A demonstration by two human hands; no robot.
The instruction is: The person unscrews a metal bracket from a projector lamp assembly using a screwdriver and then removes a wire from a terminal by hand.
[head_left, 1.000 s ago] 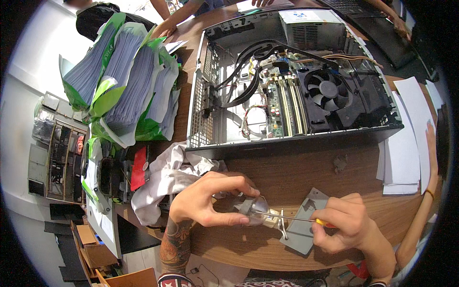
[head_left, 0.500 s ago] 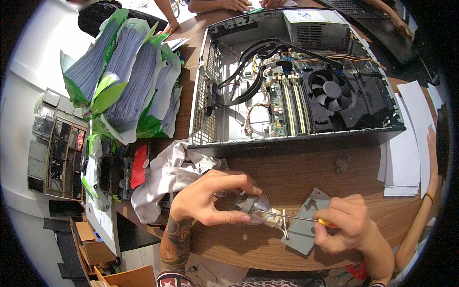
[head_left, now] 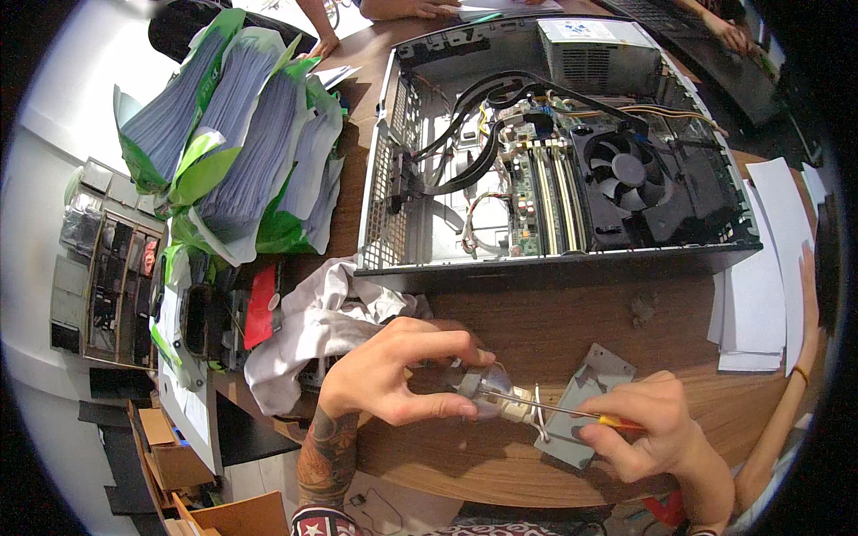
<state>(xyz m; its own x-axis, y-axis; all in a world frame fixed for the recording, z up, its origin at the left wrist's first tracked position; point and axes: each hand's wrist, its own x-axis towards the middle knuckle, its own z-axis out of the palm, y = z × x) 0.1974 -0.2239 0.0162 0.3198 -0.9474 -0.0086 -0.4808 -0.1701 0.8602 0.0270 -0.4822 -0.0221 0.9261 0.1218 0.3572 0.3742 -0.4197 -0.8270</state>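
My left hand (head_left: 393,371) holds a small clear, rounded part with a grey rim (head_left: 470,385) between thumb and fingers. A cream-coloured block (head_left: 520,408) sits at the part's right end, with a short white wire (head_left: 541,427) beside it. My right hand (head_left: 657,429) grips a screwdriver (head_left: 615,422) by its yellow and red handle. Its thin metal shaft points left across the block to the clear part; whether the tip touches anything is unclear. Beneath the shaft a grey metal plate (head_left: 565,441) lies on the wooden table (head_left: 465,464).
An open desktop computer case (head_left: 536,265) with fan and cables fills the table beyond my hands. White cloth (head_left: 295,344) and upright bundles of paper (head_left: 241,143) are at left. Paper sheets (head_left: 755,313) lie at right, near another person's arm (head_left: 791,402). Other hands (head_left: 733,37) show at the far edge.
The view has shifted slightly. Both hands keep their holds, and more of the screwdriver handle shows in my right hand. At the far edge, another person's hands have moved.
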